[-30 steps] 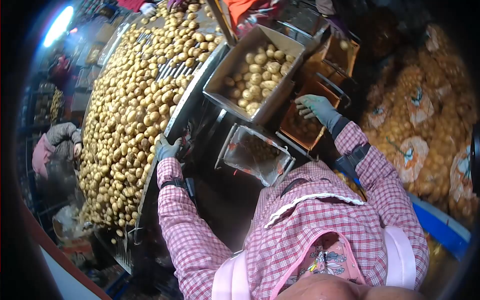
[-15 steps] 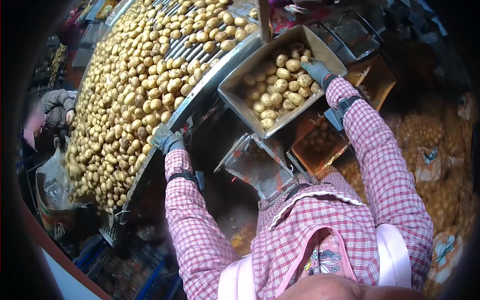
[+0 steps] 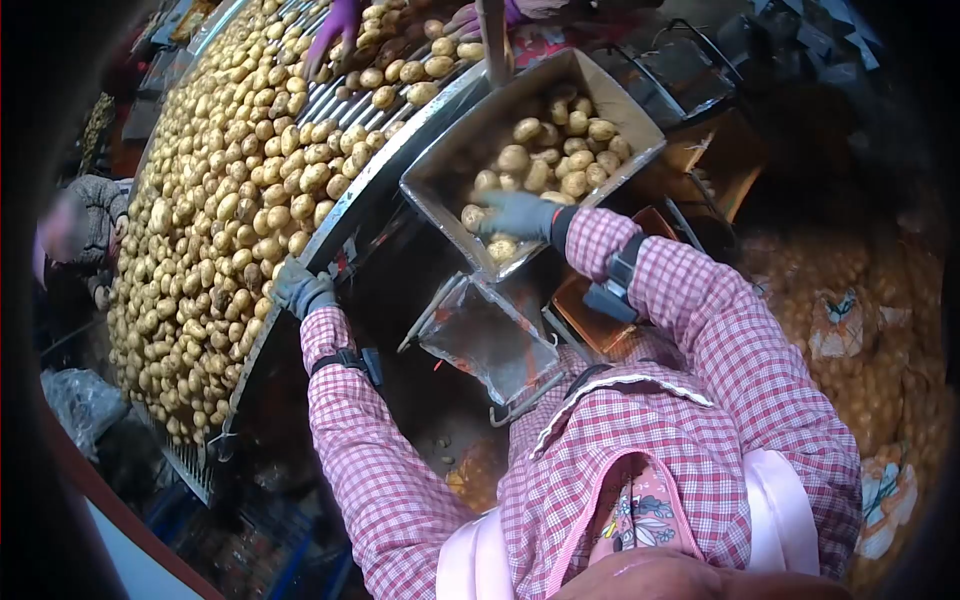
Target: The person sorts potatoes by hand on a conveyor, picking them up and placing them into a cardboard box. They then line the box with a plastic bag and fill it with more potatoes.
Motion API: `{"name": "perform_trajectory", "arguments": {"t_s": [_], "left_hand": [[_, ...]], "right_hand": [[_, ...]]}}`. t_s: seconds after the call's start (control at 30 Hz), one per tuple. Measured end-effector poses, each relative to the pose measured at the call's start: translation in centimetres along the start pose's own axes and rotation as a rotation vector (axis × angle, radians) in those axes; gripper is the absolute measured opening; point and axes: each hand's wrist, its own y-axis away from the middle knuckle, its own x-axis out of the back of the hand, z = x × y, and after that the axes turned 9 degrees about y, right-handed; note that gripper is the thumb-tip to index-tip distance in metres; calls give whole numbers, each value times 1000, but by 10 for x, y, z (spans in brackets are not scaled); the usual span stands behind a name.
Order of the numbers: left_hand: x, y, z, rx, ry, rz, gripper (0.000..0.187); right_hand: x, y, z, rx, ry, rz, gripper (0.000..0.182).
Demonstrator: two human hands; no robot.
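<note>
My left hand (image 3: 303, 289), in a grey-green glove, has its fingers bent over the metal rim (image 3: 335, 215) of the sorting table, right beside the heaped potatoes (image 3: 225, 230). Inside a lined cardboard box (image 3: 622, 150) lies a layer of potatoes (image 3: 573, 183). My right hand (image 3: 522, 216), also gloved, reaches across the near left part of this box with fingers stretched out over the potatoes. Motion blurs its fingertips, and no potato shows in its grasp.
A purple-gloved hand (image 3: 335, 35) of another person reaches over the rollers (image 3: 350, 110) at the top. A second person's sleeve (image 3: 95, 215) is at the far left. An open lined container (image 3: 490, 335) stands below the box, and a post (image 3: 494, 40) rises beside it.
My right hand has swept left and nearer to me across the box, from its right side. My left hand stays at the rim. The purple-gloved hand has come into view at the top.
</note>
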Motion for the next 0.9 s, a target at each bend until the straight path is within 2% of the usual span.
{"name": "perform_trajectory", "arguments": {"t_s": [0.1,0.17,0.23,0.27,0.3,0.33,0.37,0.4,0.43,0.47,0.5,0.53,0.57,0.63,0.73,0.77,0.8,0.83,0.87,0.9], "left_hand": [[3,0,-1,-6,25,25,86],[9,2,4,13,114,-28,88],[24,-6,5,43,269,-119,91],[43,18,23,11,316,-18,88],[34,33,37,-144,350,238,80],[29,57,60,-292,535,386,71],[70,95,100,-390,827,297,64],[65,122,135,-619,784,529,55],[89,154,168,-630,1008,158,55],[67,175,199,-676,1086,89,62],[56,202,230,-690,1060,110,69],[58,223,257,-692,1031,134,69],[57,237,278,-670,1001,54,69],[46,248,314,-616,832,42,64],[59,245,343,-382,526,-267,51],[51,237,345,-392,514,-253,36],[58,232,355,-306,420,-300,31],[34,223,354,-286,396,-334,31],[38,220,355,-264,445,-396,25],[25,216,354,-212,430,-419,30]], "right_hand": [[21,50,-21,13,-130,-3,46],[45,86,-4,-23,-304,56,34],[82,124,0,-304,-522,120,29],[97,138,15,-313,-593,204,30],[115,155,21,-353,-569,310,32],[132,164,44,-408,-548,366,29],[145,171,75,-420,-538,428,26],[160,177,83,-522,-491,485,28],[170,182,97,-562,-486,510,27],[180,186,114,-602,-481,536,27],[189,190,130,-642,-474,563,28],[196,194,146,-655,-463,545,29],[203,199,162,-668,-455,526,30],[218,207,186,-708,-467,481,30],[246,231,235,-752,-524,433,29],[255,241,259,-742,-547,427,30],[258,257,282,-737,-573,423,32],[257,279,297,-773,-593,444,32],[265,297,304,-801,-603,465,32],[272,307,312,-819,-608,484,32]]}}
